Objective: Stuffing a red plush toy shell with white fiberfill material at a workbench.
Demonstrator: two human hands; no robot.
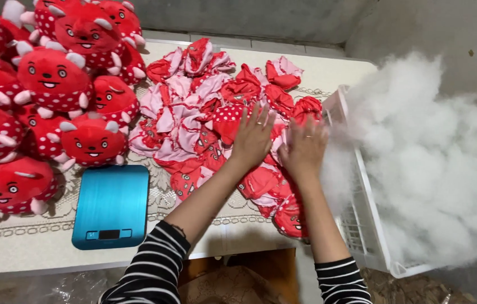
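Observation:
My left hand (253,137) lies flat, fingers spread, on a heap of unstuffed red and pink plush skins (204,112) spread over the table. Beside it my right hand (304,147) rests open on the right part of the same heap, close to the white crate. Neither hand grips anything. Both arms wear black-and-white striped sleeves.
A pile of stuffed red plush toys (52,84) with white dots fills the left side. A blue kitchen scale (112,205) sits near the front edge of the table (24,247). A white plastic crate (370,236) heaped with white stuffing fibre (430,152) stands at the right.

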